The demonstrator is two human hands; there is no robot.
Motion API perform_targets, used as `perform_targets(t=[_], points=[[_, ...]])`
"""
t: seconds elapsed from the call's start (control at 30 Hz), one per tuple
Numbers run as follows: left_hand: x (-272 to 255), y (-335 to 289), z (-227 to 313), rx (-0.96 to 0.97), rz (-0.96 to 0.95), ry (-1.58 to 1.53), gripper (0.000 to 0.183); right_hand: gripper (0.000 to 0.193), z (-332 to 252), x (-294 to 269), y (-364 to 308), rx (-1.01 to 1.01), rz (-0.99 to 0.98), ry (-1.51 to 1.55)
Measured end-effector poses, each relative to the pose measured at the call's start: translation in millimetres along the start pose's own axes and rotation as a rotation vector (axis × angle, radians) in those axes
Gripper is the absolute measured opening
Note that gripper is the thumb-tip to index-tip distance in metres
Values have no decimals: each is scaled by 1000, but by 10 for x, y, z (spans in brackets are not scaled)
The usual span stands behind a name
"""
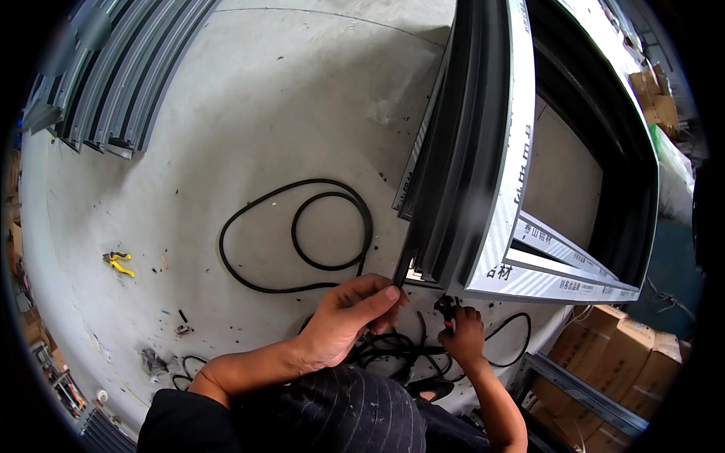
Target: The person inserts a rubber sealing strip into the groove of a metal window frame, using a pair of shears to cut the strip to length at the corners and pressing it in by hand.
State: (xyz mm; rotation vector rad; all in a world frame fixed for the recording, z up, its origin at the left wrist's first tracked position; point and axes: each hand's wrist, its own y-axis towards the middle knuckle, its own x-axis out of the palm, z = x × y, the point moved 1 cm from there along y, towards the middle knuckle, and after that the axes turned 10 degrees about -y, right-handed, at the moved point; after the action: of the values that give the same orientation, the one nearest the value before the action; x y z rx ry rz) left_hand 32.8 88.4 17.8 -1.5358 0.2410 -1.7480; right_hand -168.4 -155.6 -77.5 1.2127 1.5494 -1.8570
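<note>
- Going by the loose black cord [369, 226] on the floor [181, 204], the work looks only part done; a black strip [401, 269] meets the big dark frame's [483, 189] bottom corner, right of the middle.
- The left hand [349, 321] reaches up from below, thumb and finger pinched on the strip.
- The right hand [465, 334], lower right, has fingers wrapped round a black-and-red tool [447, 309].
</note>
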Motion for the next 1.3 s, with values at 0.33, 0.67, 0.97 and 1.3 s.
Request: perform_targets(t=[0.33, 0.67, 0.97, 1.3], points=[[71, -17, 34, 61, 44, 76, 18, 43, -594, -1848, -184, -136, -512, 968], [-3, -20, 87, 486, 41, 561, 12, 45, -1046, -2161, 71, -339, -253, 533], [-29, -3, 297, 728, -93, 914, 9, 42, -1140, -2246, 122, -302, -275, 564], [0, -37, 313, 832, -56, 1106, 11, 30, -1187, -2244, 119, -303, -186, 451]])
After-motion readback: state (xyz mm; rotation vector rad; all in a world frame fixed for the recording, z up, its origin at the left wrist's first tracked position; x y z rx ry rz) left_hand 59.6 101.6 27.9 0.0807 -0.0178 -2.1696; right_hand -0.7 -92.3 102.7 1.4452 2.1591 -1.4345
